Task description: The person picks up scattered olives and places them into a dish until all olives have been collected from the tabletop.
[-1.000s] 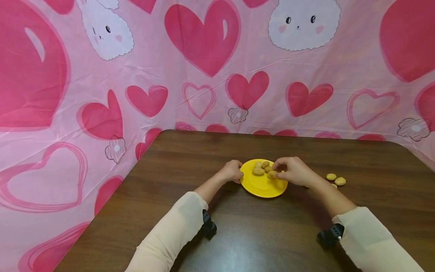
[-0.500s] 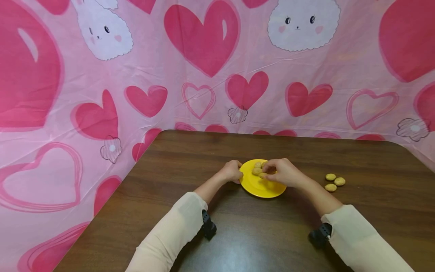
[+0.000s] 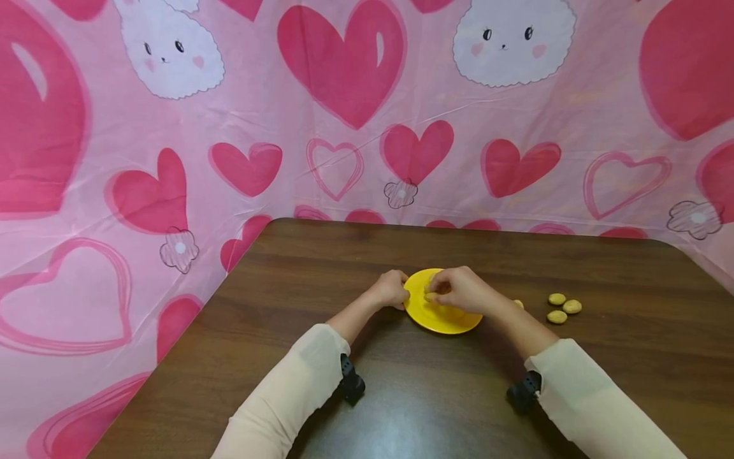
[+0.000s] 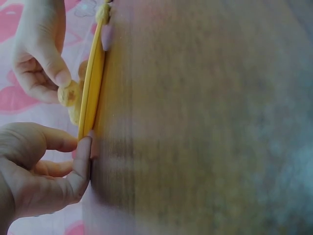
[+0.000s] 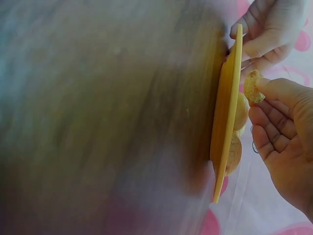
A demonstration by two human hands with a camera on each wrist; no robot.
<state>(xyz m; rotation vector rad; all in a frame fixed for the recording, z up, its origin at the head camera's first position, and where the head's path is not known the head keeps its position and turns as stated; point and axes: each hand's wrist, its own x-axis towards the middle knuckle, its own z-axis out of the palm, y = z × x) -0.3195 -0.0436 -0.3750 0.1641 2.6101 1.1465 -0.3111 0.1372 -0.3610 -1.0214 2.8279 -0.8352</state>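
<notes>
A round yellow plate (image 3: 441,320) rests on the brown table. My left hand (image 3: 392,289) pinches its left rim, fingertips above and below the edge in the left wrist view. Over the plate, my right hand (image 3: 463,290) holds a small, lumpy yellow-brown oval piece (image 5: 253,87) between thumb and fingers, resembling a little potato. Several similar pieces (image 5: 234,154) lie on the plate under and beside that hand. From the head view the right hand hides most of them.
To the right of the plate lie three more oval pieces (image 3: 557,317) in a loose group. Another piece (image 3: 518,304) peeks out behind the right forearm. A pink heart-print cloth (image 3: 355,70) hangs behind and left of the table (image 3: 321,255).
My right hand has moved left across the plate, from its right part toward its left, with the oval piece. The left hand stays on the rim.
</notes>
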